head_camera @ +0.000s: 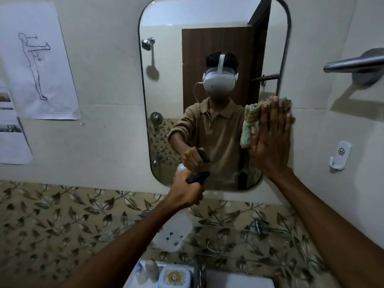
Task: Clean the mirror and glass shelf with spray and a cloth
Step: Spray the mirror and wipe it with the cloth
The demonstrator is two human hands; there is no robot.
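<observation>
Wall items: paper sheet with line-drawn figure (pixel 39 61) at upper left, metal towel bar (pixel 353 64) at upper right, white adhesive hook (pixel 339 155) below it, leaf-patterned tile band (pixel 62 221) above a white sink (pixel 239 280) with chrome tap (pixel 199 271).

Green cloth (pixel 249 125) flat against mirror's (pixel 187 100) right edge; white spray bottle (pixel 176 231) below, upright.

Your right hand (pixel 270 136) presses a green cloth (pixel 250 123) flat against the mirror (pixel 176 96) at its right edge, fingers straight. Your left hand (pixel 187 194), lower down, grips the spray bottle (pixel 176 231) by its black trigger head.
</observation>
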